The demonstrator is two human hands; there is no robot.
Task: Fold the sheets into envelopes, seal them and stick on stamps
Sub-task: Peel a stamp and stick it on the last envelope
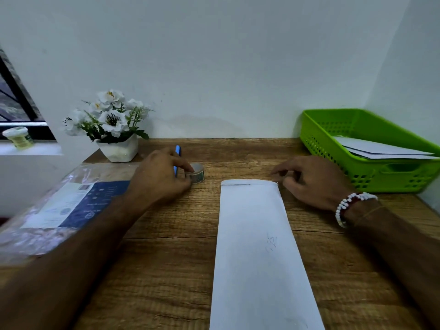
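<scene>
A long white envelope (pixel 258 246) lies lengthwise on the wooden desk (pixel 166 258), its folded flap at the far end. My left hand (pixel 159 177) is to its left, with its fingers closed around a small roll of stamps (pixel 198 174) that stands on the desk. A blue pen (pixel 177 154) lies just behind that hand, partly hidden by the fingers. My right hand (pixel 312 181) rests by the envelope's far right corner, fingers loosely curled and touching that corner, holding nothing. A bead bracelet circles the right wrist.
A green plastic basket (pixel 333 129) with white sheets (pixel 381 150) inside stands at the back right. A white pot of white flowers (pixel 112 129) is at the back left. A clear plastic packet with a blue label (pixel 71 206) lies on the left edge. A jar (pixel 19 136) sits on the windowsill.
</scene>
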